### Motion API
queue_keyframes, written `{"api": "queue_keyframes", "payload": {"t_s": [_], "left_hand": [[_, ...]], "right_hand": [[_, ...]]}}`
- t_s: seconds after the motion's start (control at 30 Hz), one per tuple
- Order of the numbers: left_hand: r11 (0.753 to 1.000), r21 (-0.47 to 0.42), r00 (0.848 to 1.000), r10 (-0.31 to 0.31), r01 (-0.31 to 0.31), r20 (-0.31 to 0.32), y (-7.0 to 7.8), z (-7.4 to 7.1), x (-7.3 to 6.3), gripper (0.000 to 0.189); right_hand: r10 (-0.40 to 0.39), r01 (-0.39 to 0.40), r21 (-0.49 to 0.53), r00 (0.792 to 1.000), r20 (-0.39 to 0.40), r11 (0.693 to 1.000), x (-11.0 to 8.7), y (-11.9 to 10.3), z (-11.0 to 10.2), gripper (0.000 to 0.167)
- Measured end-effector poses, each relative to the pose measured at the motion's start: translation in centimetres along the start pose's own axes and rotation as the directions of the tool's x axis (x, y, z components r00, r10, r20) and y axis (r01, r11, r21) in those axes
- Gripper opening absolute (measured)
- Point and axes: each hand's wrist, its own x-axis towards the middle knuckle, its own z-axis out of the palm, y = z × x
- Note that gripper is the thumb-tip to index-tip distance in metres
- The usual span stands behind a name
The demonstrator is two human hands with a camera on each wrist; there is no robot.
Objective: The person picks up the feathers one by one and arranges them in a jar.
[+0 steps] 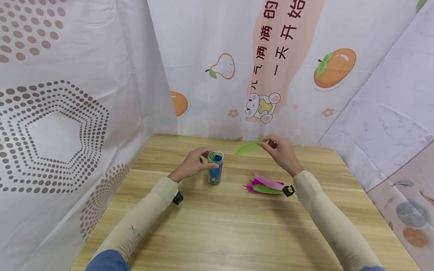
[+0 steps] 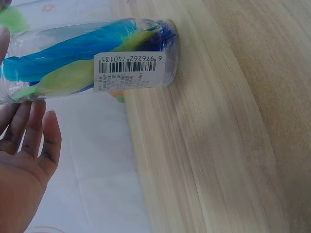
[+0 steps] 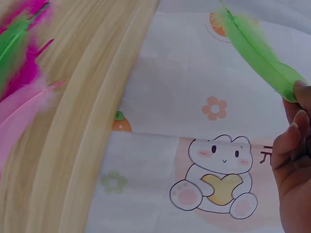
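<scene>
Soft lime-green feather pinched by one end in right hand, to right of clear cylindrical jar; loose pinch could drop it; jar upright, left hand gripping near top, could tip if jerked; blue and yellow-green feathers take up room inside; pink-magenta-green feather pile lies on wood-grain table.

Pale wood-grain tabletop fills the foreground | white fruit-printed cloth hangs behind it | white brown-dotted cloth hangs left | grey-veined white sheet, apparently fabric, hangs right
</scene>
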Motion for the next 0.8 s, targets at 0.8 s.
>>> {"api": "queue_keyframes", "payload": {"t_s": [0.8], "left_hand": [[1.0, -0.004, 1.0, -0.013, 0.013, 0.007, 0.0, 0.0, 0.0, 0.06]], "right_hand": [[-0.147, 0.147, 0.062, 0.989, 0.007, 0.987, 2.4, -3.0, 1.2, 0.005]]}}
